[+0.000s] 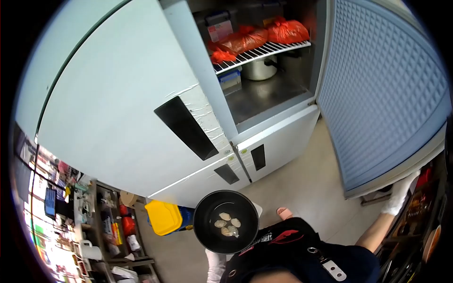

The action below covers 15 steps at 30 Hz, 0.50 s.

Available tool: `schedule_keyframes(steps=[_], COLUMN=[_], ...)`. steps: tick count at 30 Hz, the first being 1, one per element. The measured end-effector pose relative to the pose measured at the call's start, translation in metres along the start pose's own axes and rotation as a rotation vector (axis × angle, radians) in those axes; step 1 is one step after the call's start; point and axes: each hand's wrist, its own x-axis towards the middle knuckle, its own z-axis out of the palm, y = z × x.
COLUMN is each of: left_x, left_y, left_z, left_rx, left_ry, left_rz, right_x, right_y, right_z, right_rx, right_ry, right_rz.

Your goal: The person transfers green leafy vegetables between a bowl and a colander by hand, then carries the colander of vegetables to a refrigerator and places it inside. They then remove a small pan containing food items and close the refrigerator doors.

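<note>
A round black pan (pixel 207 214) is held level in front of my body. Several pale, flat, shell-like pieces (pixel 227 223) lie on its bottom; I cannot make out their exact kind. My left hand (pixel 215 265), in a white glove, supports the pan from below, with its fingers hidden under it. Out to the right, my white-gloved right hand (pixel 401 192) is at the outer edge of the open refrigerator door (pixel 387 94). Its fingertips are partly hidden by the door.
Red plastic bags (pixel 288 31) sit on a wire shelf (pixel 257 54) in the refrigerator, above a metal pot (pixel 259 70) and a blue-lidded box (pixel 230 80). A yellow-lidded bin (pixel 163 218) stands on the floor. Cluttered shelving (pixel 118 226) lies left, racks (pixel 410 221) right.
</note>
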Motion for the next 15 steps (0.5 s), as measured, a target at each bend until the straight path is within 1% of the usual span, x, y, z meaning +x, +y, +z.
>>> schedule_keyframes(steps=[1,3,4,6,7,8,9,10,11,12,13,14,15], left_x=[0.002,-0.004,-0.009,-0.015,-0.017,-0.020,-0.019,-0.019,-0.019,-0.016,-0.017,-0.017,-0.017], left_y=[-0.002,0.002,0.009,0.014,0.017,0.021,0.021,0.020,0.018,0.014,0.013,0.013,0.013], left_z=[-0.005,-0.004,0.005,0.008,0.008,0.008,0.006,0.000,-0.007,-0.020,-0.025,-0.026,-0.027], left_rx=[0.136,0.222,0.204,0.125,0.097,0.062,0.082,0.102,0.121,0.209,0.209,0.208,0.207], left_ry=[0.036,0.058,0.054,0.053,0.051,0.059,0.060,0.063,0.069,-0.023,-0.013,-0.004,0.005], left_rz=[0.072,0.065,0.095,0.083,0.075,0.041,0.044,0.048,0.052,0.039,0.037,0.034,0.031], right_x=[-0.017,-0.053,-0.074,-0.115,-0.136,-0.169,-0.192,-0.210,-0.224,-0.245,-0.258,-0.271,-0.281], right_y=[0.004,0.014,0.022,0.039,0.033,0.018,0.025,0.035,0.053,0.052,0.073,0.086,0.098], right_z=[0.001,0.009,0.024,0.055,0.081,0.118,0.147,0.173,0.198,0.223,0.250,0.274,0.295], right_rx=[-0.004,-0.029,-0.065,-0.125,-0.241,-0.238,-0.218,-0.166,-0.237,-0.296,-0.337,-0.321,-0.337], right_ry=[-0.065,-0.258,-0.389,-0.650,-0.862,-0.871,-0.842,-0.885,-0.894,-0.881,-0.857,-0.867,-0.857], right_rz=[0.008,0.009,-0.015,-0.076,-0.114,-0.081,-0.176,-0.248,-0.308,-0.388,-0.485,-0.475,-0.534])
